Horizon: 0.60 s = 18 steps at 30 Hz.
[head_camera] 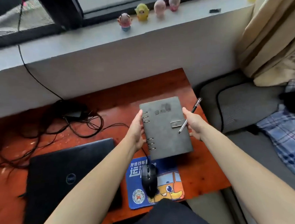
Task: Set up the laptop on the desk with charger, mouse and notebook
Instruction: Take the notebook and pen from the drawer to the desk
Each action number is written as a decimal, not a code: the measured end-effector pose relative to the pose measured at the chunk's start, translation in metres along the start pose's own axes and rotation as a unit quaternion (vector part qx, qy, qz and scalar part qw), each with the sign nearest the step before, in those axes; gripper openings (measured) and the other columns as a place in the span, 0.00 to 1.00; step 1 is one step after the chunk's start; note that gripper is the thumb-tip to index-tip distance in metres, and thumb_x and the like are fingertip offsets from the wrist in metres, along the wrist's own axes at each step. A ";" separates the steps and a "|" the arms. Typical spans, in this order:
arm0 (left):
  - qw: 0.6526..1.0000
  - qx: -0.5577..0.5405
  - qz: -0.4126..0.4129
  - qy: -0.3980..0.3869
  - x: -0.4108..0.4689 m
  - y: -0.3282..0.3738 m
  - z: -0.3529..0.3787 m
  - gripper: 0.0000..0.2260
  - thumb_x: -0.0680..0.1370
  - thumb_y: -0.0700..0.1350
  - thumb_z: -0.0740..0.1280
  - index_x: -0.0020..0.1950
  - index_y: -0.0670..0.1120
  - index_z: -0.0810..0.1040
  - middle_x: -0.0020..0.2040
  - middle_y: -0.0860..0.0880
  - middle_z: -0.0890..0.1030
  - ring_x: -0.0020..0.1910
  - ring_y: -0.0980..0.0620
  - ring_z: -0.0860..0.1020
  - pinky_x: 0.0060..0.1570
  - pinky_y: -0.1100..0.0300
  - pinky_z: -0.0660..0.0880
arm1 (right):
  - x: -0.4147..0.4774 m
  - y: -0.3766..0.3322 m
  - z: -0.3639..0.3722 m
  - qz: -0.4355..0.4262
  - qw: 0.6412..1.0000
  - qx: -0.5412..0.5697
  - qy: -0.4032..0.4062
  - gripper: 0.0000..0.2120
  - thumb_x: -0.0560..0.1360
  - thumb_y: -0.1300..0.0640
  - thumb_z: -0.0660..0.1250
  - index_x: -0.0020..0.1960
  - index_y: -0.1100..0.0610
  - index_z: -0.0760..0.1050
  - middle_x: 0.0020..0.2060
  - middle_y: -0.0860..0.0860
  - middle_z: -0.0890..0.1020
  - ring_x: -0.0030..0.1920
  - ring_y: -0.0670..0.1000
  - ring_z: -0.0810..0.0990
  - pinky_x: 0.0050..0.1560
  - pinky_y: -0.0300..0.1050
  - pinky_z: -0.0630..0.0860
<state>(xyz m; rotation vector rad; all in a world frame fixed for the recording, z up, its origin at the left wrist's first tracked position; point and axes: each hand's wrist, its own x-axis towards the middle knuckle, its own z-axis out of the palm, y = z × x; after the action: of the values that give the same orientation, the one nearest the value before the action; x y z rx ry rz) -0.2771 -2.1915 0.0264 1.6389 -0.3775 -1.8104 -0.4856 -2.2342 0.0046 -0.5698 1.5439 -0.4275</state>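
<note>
We've got the notebook [166,128] held between both hands, above the right part of the desk [202,173]. Our left hand [136,131] grips the ringed spine edge, our right hand [193,123] grips the clasp edge and also pinches a pen [188,117] that lies angled across the cover. Notebook closed, tilted slightly, near end over the far edge of the mouse pad [171,178]. Mouse [149,179] sits on the pad, cord running far-left. Laptop [61,180] closed, lid down, near-left on desk. Charger [74,113] brick far-left amid tangled cables [86,126]. Four small toy figures [142,12] on the windowsill [89,38].
</note>
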 end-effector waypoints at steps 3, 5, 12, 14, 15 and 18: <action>1.000 -0.013 -0.020 -0.005 0.018 -0.006 0.010 0.21 0.79 0.66 0.56 0.56 0.55 0.80 0.61 0.49 0.80 0.61 0.48 0.77 0.64 0.44 0.70 | 0.022 0.005 -0.011 0.010 1.000 -0.001 0.008 0.28 0.80 0.35 0.58 0.71 0.52 0.71 0.65 0.49 0.79 0.58 0.52 0.78 0.52 0.49 0.70; 0.999 -0.009 -0.025 -0.019 0.029 -0.007 0.015 0.23 0.79 0.66 0.55 0.63 0.54 0.78 0.63 0.49 0.80 0.63 0.49 0.76 0.62 0.48 0.71 | 0.033 0.007 -0.015 0.009 1.000 0.011 0.015 0.24 0.79 0.35 0.58 0.64 0.50 0.75 0.59 0.45 0.82 0.53 0.48 0.81 0.45 0.45 0.72; 0.998 -0.017 -0.031 -0.050 0.043 -0.026 0.016 0.23 0.80 0.65 0.53 0.67 0.55 0.74 0.68 0.57 0.74 0.62 0.57 0.75 0.67 0.52 0.66 | 0.046 0.031 -0.020 0.000 1.000 0.001 0.017 0.26 0.79 0.36 0.58 0.71 0.49 0.73 0.64 0.49 0.80 0.63 0.54 0.80 0.62 0.56 0.78; 0.998 -0.027 -0.035 -0.044 0.040 -0.024 0.008 0.25 0.80 0.65 0.55 0.73 0.54 0.68 0.72 0.53 0.70 0.65 0.56 0.72 0.67 0.51 0.64 | 0.043 0.034 -0.022 -0.005 0.999 -0.002 0.032 0.27 0.79 0.36 0.58 0.70 0.52 0.73 0.65 0.50 0.79 0.62 0.53 0.79 0.64 0.55 0.76; 0.998 -0.032 -0.042 -0.036 0.039 -0.021 0.003 0.29 0.80 0.65 0.55 0.77 0.52 0.63 0.75 0.50 0.66 0.71 0.52 0.68 0.70 0.48 0.61 | 0.040 0.034 -0.021 -0.011 0.999 -0.001 0.044 0.25 0.80 0.37 0.58 0.68 0.53 0.75 0.63 0.49 0.80 0.57 0.51 0.80 0.58 0.51 0.77; 0.999 0.011 -0.030 -0.022 0.033 -0.015 -0.015 0.35 0.78 0.67 0.57 0.80 0.51 0.56 0.79 0.47 0.59 0.78 0.50 0.56 0.73 0.43 0.55 | 0.030 0.032 -0.014 -0.047 0.983 -0.096 0.148 0.25 0.81 0.39 0.56 0.67 0.53 0.77 0.61 0.54 0.80 0.58 0.57 0.79 0.54 0.46 0.73</action>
<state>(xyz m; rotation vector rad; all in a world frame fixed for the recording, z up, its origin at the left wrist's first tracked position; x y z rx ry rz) -0.2662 -2.1980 -0.0104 1.6438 -0.3731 -1.8954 -0.5032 -2.2272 -0.0375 -0.7573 1.8618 -0.4539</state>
